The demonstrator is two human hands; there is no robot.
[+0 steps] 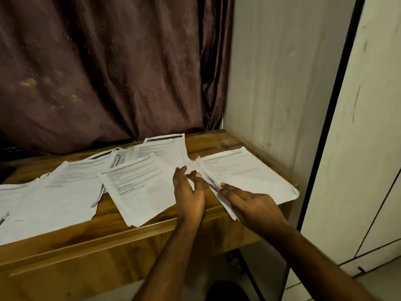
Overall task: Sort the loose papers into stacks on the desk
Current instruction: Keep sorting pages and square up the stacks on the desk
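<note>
Two hands meet at center-right of the frame, both ours, bare arms coming up from the bottom edge. Left hand (189, 193) stands edge-on w/ fingers mostly straight, thumb and fingertips meeting on the near-left corner of the right stack (245, 174), a thin sheaf of white printed sheets lying at the right end of the desk (121, 242). Whether it actually pinches the paper or just touches it, we can't tell. Right hand (249, 205) lies low over the same sheaf's lower-left edge, fingers extended and lightly spread, tips on the paper; that edge looks lifted and fanned, several sheet edges showing. Its far right corner is curled and dog-eared, hanging just past the desk edge.

Middle stack (138, 185) sits just left of our left hand, tilted, flat white pages w/ blurred print, lower corner reaching the front lip. More loose papers (65, 192) spread overlapping across left and back of the desk, some w/ dark header bars, edges ragged.

Desk is glossy brown wood-grain w/ a rounded front rail. Behind it hangs a dark maroon curtain (104, 68), embossed pattern, heavy folds. Pale scuffed wall (282, 72) and a cabinet door (368, 137) w/ black edging fill the right side.
</note>
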